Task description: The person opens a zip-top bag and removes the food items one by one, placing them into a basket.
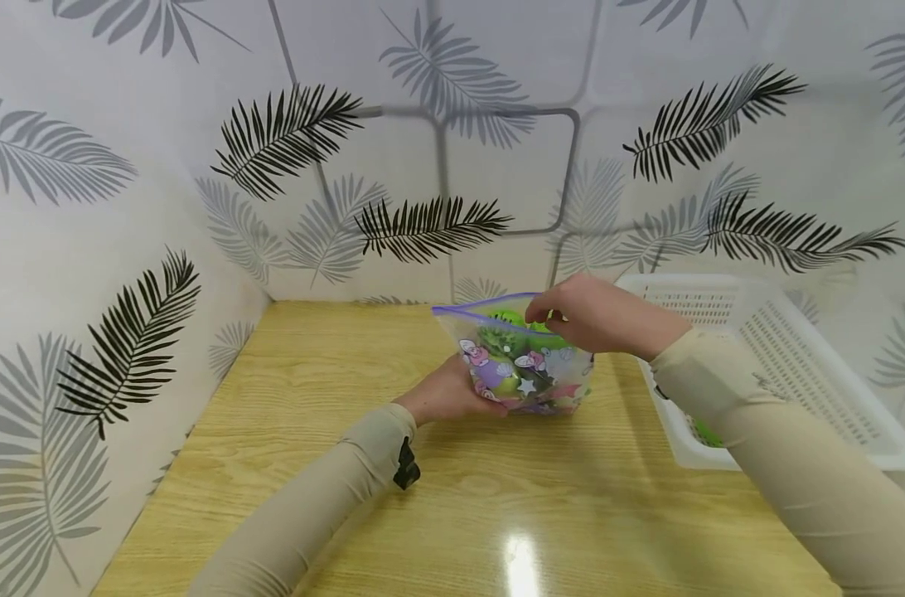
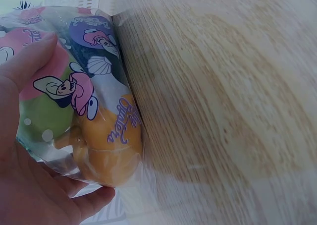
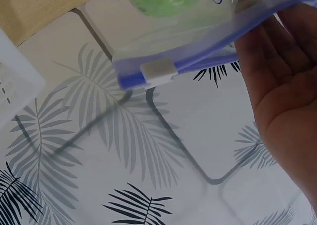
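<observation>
A clear zip bag (image 1: 564,373) with purple edging and printed cartoon figures stands on the table, filled with several colourful items. Inside, the left wrist view shows an orange item (image 2: 106,158) and a pink-and-green one (image 2: 44,113) through the plastic. My left hand (image 1: 452,394) grips the bag low on its left side, thumb against the printed face and fingers beneath. At the open mouth, my right hand (image 1: 590,315) has its fingertips inside the bag, near green contents; the palm is bare and the tips are partly hidden. A white slider (image 3: 158,71) sits at one end of the zip.
A white perforated basket (image 1: 709,458) stands to the right, under my right forearm, with something green (image 1: 706,433) inside. The wooden table (image 1: 333,348) meets a wall covering (image 1: 497,182) with leaf patterns behind and at the left.
</observation>
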Tool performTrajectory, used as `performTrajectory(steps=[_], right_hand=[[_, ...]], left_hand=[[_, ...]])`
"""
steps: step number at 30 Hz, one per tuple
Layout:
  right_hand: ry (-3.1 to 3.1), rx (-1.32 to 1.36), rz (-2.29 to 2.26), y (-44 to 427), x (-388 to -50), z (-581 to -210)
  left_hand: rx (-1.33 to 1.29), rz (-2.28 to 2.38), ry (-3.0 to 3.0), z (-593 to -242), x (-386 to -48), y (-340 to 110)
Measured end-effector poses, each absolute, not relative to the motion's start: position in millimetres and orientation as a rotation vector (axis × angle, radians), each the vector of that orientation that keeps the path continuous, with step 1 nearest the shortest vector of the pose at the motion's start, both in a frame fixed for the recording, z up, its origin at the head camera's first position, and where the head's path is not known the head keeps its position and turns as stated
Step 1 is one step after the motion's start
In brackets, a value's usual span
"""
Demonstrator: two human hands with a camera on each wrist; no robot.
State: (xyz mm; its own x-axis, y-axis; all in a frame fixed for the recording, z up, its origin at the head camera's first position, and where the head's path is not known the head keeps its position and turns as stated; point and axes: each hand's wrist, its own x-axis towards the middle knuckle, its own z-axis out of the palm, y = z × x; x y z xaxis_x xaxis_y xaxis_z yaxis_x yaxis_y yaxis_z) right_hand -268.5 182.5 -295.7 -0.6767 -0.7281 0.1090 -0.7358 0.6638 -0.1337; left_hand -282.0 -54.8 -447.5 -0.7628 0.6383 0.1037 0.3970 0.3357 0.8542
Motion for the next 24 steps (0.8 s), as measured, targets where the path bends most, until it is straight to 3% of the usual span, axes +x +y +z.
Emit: performTrajectory(steps=[24], right_hand=[[-2.935,1.124,-0.025,173.3,-271.9,-303.5]], left_hand=[[0.971,1.338,2.423,-448.7,-283.0,-53.4]])
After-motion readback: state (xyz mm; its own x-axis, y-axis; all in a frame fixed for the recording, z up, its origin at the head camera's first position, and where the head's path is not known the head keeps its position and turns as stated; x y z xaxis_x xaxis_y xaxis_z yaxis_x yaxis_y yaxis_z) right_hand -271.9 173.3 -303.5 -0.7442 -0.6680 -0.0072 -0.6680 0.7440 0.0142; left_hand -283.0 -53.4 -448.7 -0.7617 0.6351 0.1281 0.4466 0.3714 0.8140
